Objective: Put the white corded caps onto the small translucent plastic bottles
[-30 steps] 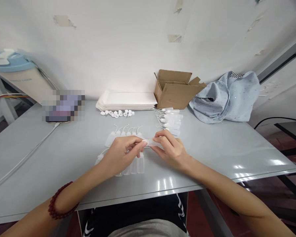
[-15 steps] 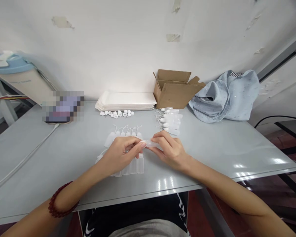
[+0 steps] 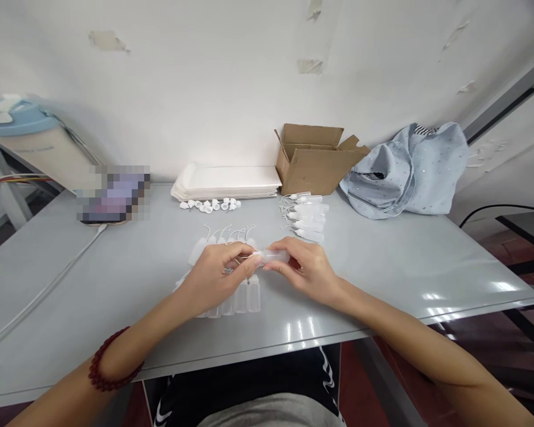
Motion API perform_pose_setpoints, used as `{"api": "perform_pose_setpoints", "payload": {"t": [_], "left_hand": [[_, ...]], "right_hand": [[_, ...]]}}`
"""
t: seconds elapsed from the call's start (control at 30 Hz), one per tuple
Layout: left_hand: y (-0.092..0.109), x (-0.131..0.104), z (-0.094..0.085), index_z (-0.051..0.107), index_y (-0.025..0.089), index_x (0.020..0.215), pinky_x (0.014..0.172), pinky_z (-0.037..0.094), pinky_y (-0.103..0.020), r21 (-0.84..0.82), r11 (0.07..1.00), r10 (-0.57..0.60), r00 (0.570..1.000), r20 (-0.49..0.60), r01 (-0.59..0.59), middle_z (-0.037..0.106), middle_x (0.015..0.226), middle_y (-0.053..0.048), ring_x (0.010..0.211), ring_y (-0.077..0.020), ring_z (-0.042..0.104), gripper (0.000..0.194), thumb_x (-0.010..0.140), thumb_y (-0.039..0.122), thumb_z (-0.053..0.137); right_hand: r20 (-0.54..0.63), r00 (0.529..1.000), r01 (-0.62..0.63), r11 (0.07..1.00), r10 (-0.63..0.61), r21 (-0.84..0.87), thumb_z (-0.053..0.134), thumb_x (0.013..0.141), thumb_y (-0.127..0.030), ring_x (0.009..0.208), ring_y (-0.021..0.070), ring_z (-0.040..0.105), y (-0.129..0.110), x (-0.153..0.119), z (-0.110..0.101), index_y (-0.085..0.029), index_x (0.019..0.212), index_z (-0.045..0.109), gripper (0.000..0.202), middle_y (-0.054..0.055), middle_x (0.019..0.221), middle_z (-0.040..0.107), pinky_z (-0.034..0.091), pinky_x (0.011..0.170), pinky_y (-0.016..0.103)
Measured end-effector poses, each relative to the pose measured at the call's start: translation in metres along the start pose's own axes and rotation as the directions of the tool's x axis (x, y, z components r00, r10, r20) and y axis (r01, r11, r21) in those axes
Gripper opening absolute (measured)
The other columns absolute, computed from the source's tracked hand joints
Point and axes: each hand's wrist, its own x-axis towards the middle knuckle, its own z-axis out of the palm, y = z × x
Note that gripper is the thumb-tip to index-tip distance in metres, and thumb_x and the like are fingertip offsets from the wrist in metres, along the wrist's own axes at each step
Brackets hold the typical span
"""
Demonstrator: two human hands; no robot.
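A small translucent bottle (image 3: 275, 255) lies sideways between my hands above the table. My left hand (image 3: 222, 270) pinches its white cap end with thumb and fingers. Around the bottle's body, the fingers and thumb of my right hand (image 3: 307, 264) are closed. Partly hidden behind and under my left hand are two rows of similar bottles, an upper row (image 3: 200, 249) with thin strings at the tops and a lower row (image 3: 253, 296). To the upper right lies a group of bottles with white caps and strings (image 3: 310, 213). Several loose white caps (image 3: 216, 205) sit farther back.
Behind the caps is a stack of white packets (image 3: 231, 181), beside an open cardboard box (image 3: 315, 169). A light blue cloth bag (image 3: 396, 178) rests at the right. A blurred phone (image 3: 115, 196) with a white cable (image 3: 48, 279) lies on the grey table (image 3: 404, 261) at the left.
My right hand's fingers have shifted round the bottle's body, and more of the bottle shows. My left hand stays at the cap end. The view has moved slightly.
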Motion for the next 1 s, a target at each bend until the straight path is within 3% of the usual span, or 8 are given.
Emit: {"api": "perform_pose_setpoints", "payload": {"t": [0.2,0.3,0.43,0.67,0.83,1.0], "left_hand": [[0.0,0.002,-0.004,0.061,0.017,0.064,0.055,0.049,-0.02,-0.077,0.989,-0.113,0.986,0.12,0.123,0.062,0.059,0.001,0.055,-0.011,0.06,0.041,0.091,0.043,0.044],[0.0,0.002,-0.005,0.06,0.016,0.061,0.052,0.048,-0.02,-0.089,0.99,-0.097,0.982,0.163,0.113,0.059,0.054,0.002,0.05,-0.0101,0.057,0.044,0.092,0.042,0.042],[0.004,0.001,-0.005,0.057,0.017,0.06,0.05,0.045,-0.019,-0.113,0.988,-0.087,0.986,0.141,0.104,0.056,0.052,0.003,0.048,-0.009,0.053,0.039,0.09,0.038,0.047],[0.006,-0.001,-0.003,0.057,0.017,0.064,0.053,0.04,-0.019,0.068,0.993,0.098,0.994,0.056,-0.101,0.057,0.058,0.003,0.055,-0.0092,0.052,0.03,0.09,0.029,0.049],[-0.001,-0.001,-0.002,0.058,0.018,0.071,0.052,0.038,-0.019,0.161,0.97,0.18,0.983,0.034,-0.183,0.057,0.06,0.002,0.056,-0.0097,0.051,0.024,0.091,0.03,0.049],[-0.003,0.0,0.0,0.056,0.019,0.071,0.053,0.037,-0.019,0.252,0.939,0.233,0.972,0.028,-0.232,0.057,0.059,0.003,0.053,-0.0089,0.049,0.024,0.091,0.029,0.048]], "right_hand": [[-0.092,0.986,0.127,0.984,-0.138,-0.123,0.058,0.088,-0.032,0.057,0.0106,0.055,0.0,-0.003,0.004,-0.014,0.092,0.057,0.018,0.009,0.083,0.068,0.043,0.049,0.022],[-0.048,0.988,0.138,0.98,-0.147,-0.145,0.054,0.091,-0.033,0.056,0.0111,0.054,-0.001,-0.003,0.002,-0.014,0.094,0.058,0.02,0.007,0.077,0.067,0.041,0.048,0.022],[0.067,0.992,0.112,0.988,-0.106,-0.104,0.046,0.095,-0.032,0.054,0.012,0.051,-0.005,-0.002,-0.001,-0.011,0.095,0.062,0.026,0.005,0.068,0.062,0.039,0.049,0.024],[0.204,0.974,-0.148,0.954,0.094,0.263,0.044,0.095,-0.029,0.056,0.0092,0.048,-0.012,0.006,-0.009,-0.012,0.087,0.067,0.03,0.001,0.066,0.06,0.038,0.055,0.021],[0.343,0.892,-0.429,0.793,0.295,0.433,0.05,0.092,-0.036,0.052,0.0077,0.039,-0.014,0.011,-0.014,-0.015,0.083,0.069,0.03,-0.002,0.062,0.055,0.031,0.049,0.021],[0.46,0.812,-0.572,0.64,0.358,0.513,0.053,0.088,-0.045,0.049,0.0066,0.031,-0.006,0.013,-0.012,-0.014,0.068,0.06,0.038,-0.005,0.055,0.038,0.025,0.045,0.021]]}}
